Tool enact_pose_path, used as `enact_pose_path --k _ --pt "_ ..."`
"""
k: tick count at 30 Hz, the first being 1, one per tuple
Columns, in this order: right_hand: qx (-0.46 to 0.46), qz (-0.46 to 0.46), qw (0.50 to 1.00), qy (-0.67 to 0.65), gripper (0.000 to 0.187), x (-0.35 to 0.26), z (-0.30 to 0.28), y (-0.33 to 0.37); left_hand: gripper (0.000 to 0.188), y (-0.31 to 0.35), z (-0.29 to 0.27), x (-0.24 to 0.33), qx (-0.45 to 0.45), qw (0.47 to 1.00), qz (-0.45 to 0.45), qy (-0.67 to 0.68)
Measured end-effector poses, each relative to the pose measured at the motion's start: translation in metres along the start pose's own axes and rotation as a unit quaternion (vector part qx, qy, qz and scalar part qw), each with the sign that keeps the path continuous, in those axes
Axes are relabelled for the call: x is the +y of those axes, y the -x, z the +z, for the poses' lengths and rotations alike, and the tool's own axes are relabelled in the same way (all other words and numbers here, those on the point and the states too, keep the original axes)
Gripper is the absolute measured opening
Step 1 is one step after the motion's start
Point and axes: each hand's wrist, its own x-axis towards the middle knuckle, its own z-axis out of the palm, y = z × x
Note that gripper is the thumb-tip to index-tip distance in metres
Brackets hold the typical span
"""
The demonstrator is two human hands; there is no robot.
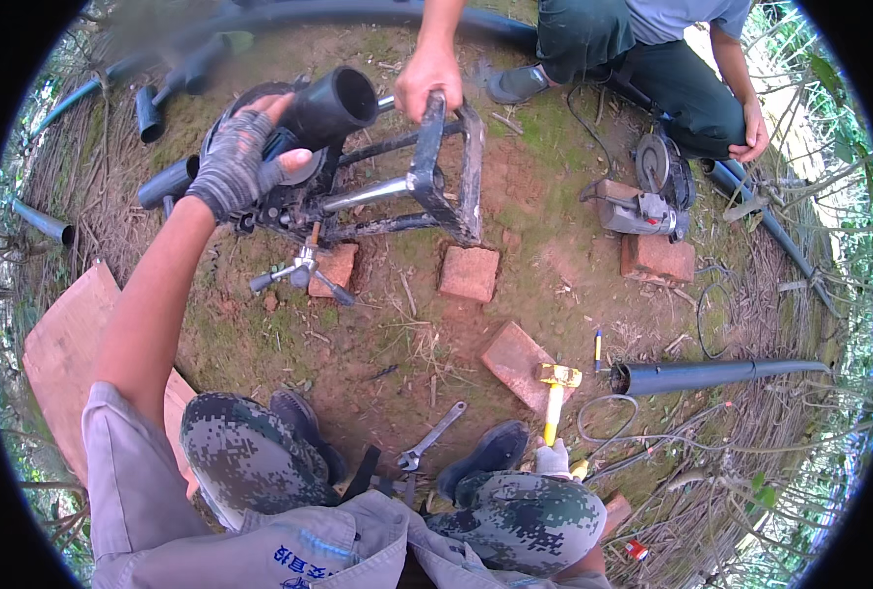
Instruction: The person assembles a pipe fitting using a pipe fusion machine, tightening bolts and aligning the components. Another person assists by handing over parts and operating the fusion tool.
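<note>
My left hand (pixel 235 165), in a grey striped glove with bare fingertips, grips the rear of a short black plastic pipe (pixel 330 110). Its thumb sticks out in front and its fingers lie along the far side. The pipe tilts up from a black metal clamping frame (pixel 412 191) with steel rods and a three-armed screw handle (pixel 304 268). At the lower right, my right hand (pixel 553 458), in a pale glove, closes round the yellow handle of a hammer (pixel 558 388). The knee partly hides that hand. The hammer's head is above a brick slab (pixel 515 363).
Another person's hand (pixel 429 80) holds the frame's far end. A power tool (pixel 652 206) rests on bricks (pixel 658 258) at the right. A long black pipe (pixel 711 375), an adjustable wrench (pixel 431 436), a marker (pixel 598 348) and a wooden board (pixel 73 344) lie on the ground.
</note>
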Motion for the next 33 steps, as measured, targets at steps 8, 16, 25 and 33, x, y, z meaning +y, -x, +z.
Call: enact_pose_path --k 8,16,25,33 --pt "-0.042 0.073 0.982 0.167 0.037 -0.051 0.029 0.033 0.082 -0.018 0.011 0.129 -0.117 0.990 0.036 -0.067" --pt "-0.089 -0.066 0.915 0.388 0.052 -0.101 -0.031 0.013 0.051 0.017 0.017 0.122 0.186 0.964 0.022 0.188" --pt "-0.131 -0.260 0.889 0.354 0.041 -0.370 0.015 -0.019 0.090 0.060 0.067 0.041 0.142 0.867 -0.320 0.354" --pt "-0.069 -0.269 0.960 0.042 0.036 -0.442 0.182 -0.074 0.070 0.047 0.074 0.068 0.108 0.829 -0.341 0.429"
